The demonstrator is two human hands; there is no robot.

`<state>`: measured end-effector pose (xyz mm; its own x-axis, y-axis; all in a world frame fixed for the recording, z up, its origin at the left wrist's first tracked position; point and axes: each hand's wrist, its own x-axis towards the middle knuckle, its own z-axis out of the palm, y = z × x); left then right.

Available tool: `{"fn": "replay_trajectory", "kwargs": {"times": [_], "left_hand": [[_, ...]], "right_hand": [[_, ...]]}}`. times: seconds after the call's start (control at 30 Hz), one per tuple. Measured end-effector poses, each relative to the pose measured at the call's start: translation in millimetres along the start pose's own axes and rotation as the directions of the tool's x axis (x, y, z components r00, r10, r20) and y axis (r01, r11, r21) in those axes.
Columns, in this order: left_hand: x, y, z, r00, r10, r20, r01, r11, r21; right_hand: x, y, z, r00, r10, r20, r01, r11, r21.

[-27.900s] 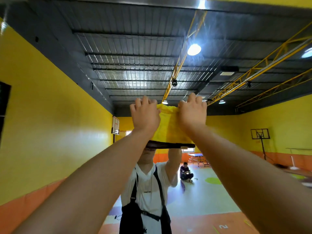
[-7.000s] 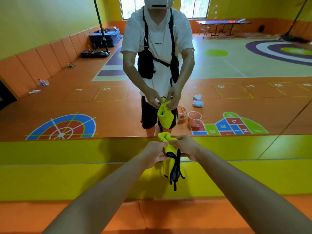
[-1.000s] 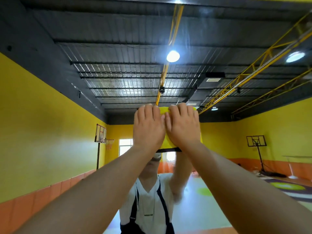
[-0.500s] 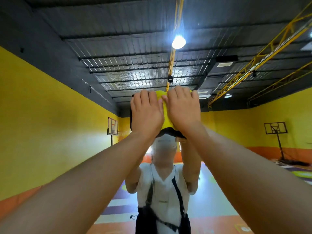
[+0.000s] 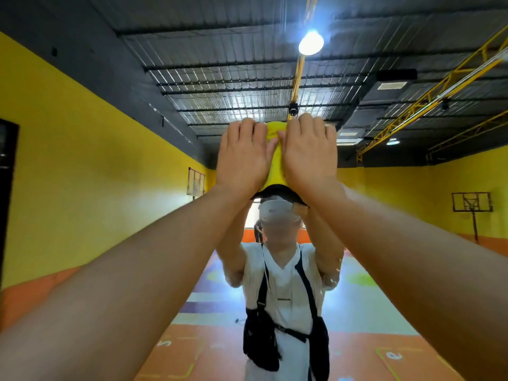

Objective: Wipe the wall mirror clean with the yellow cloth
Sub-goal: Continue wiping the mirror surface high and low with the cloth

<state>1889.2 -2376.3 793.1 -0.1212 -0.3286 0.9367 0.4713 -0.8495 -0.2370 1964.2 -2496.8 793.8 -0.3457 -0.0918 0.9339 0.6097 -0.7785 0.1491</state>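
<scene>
High on the mirror [image 5: 176, 114], head view: yellow cloth [image 5: 275, 169] sits just at 12 o'clock from frame centre, pressed to the glass. Left hand [image 5: 242, 158] covers its 9 o'clock side, right hand [image 5: 308, 155] its 3 o'clock side. Both hands are flat, fingers straight and together pointing to 12 o'clock, palms on the cloth, nearly touching in the middle. Yellow shows only between the hands and above the fingertips. Black hem [image 5: 275, 189] peeks out at 6 o'clock, by the wrists. Reflection: white shirt [image 5: 283, 287] and black chest bag [image 5: 258, 342] at 6 o'clock of the cloth, ceiling lamp [image 5: 310, 42] at 12 o'clock, basketball hoop [image 5: 471, 202] at 3 o'clock.
</scene>
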Motion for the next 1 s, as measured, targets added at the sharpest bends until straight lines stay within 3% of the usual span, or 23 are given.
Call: {"fn": "replay_trajectory", "kwargs": {"times": [0.27,0.43,0.67,1.0], "left_hand": [[-11.3,-10.2,-9.0,0.996,0.075,-0.047,-0.074,0.997,0.017],[-28.9,-12.9,-13.3,0.990,0.063,-0.129,-0.069,0.997,-0.046],[-81.9,-5.1,-28.4,0.996,0.052,-0.067,-0.058,0.994,-0.089],[-240.9,23.3,-70.6,0.997,-0.009,0.076,0.021,0.987,-0.160]], "right_hand": [[-22.0,0.0,-1.4,0.994,-0.105,0.005,0.104,0.989,0.108],[-25.7,4.0,-1.2,0.966,-0.238,-0.104,0.245,0.968,0.061],[-77.2,-6.3,-25.4,0.968,-0.243,-0.056,0.247,0.965,0.088],[-217.7,-35.8,-83.2,0.965,-0.260,0.035,0.249,0.950,0.187]]}}
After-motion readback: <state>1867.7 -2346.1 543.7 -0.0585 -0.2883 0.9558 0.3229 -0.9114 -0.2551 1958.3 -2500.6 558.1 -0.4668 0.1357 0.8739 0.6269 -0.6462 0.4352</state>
